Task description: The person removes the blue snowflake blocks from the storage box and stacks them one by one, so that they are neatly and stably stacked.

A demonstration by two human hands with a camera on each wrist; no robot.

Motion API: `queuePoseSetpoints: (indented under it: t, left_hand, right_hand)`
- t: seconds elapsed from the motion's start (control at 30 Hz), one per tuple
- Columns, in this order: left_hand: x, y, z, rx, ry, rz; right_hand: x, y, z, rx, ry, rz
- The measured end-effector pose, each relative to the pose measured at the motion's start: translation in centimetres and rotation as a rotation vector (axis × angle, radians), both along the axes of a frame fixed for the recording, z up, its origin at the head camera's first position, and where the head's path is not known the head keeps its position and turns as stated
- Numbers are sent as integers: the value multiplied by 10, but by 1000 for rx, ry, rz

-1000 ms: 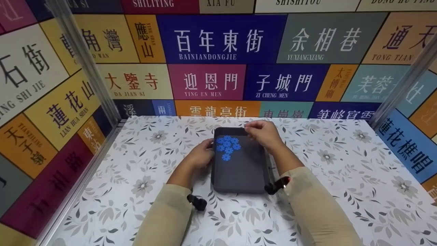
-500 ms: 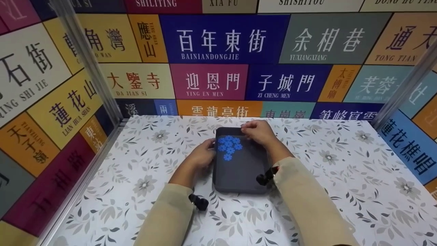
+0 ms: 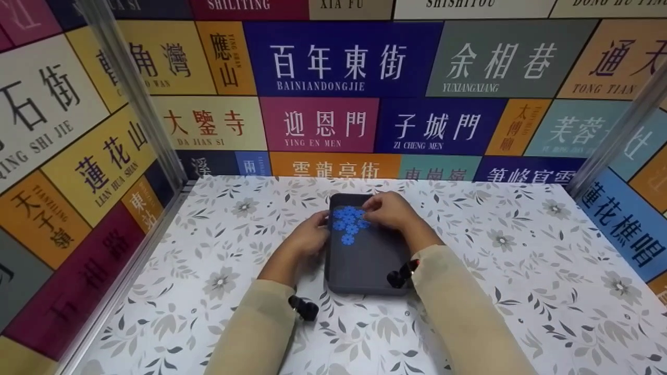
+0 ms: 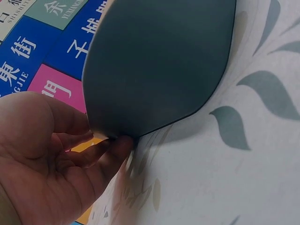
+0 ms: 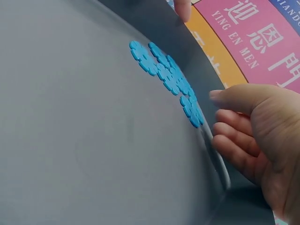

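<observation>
A dark grey rectangular tray [image 3: 367, 271] stands on the table, its far end slightly raised to the eye in the left wrist view. Several blue flower-shaped pieces [image 3: 349, 225] lie bunched flat in its far left part. My left hand [image 3: 308, 235] grips the tray's left side; in the left wrist view, its fingertips [image 4: 123, 146] meet the tray's lower edge, with the thumb on the wall. Over the far right part is my right hand [image 3: 394, 212], beside the flower pieces [image 5: 169, 77]. In the right wrist view its fingers are loosely bent, with nothing visible held.
A white tablecloth [image 3: 224, 312] with a grey leaf and flower print lies under the tray. Behind it rises a wall of coloured sign panels [image 3: 341, 60]. Metal posts [image 3: 138, 99] stand at the table's back corners. Each sleeve carries a small black camera [image 3: 303, 308].
My right hand has moved from the tray's far rim inward and toward the flower pieces. The left hand and the tray keep their places, apart from a small shift of the whole view.
</observation>
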State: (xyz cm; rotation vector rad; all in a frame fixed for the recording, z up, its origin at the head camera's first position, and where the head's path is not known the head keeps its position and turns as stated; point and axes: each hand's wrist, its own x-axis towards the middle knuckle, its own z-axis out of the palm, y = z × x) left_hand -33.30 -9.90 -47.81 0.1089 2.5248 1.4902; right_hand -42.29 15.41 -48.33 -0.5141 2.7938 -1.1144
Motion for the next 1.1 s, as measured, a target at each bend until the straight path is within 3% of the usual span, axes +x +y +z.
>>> queuePoseSetpoints:
  t: [0.57, 1.1]
  left_hand:
    - [-1, 0, -1, 3, -7, 10]
    - [0, 0, -2, -1, 18, 1]
  right_hand:
    - [0, -1, 0, 158, -39, 65]
    - [1, -1, -1, 152, -47, 91]
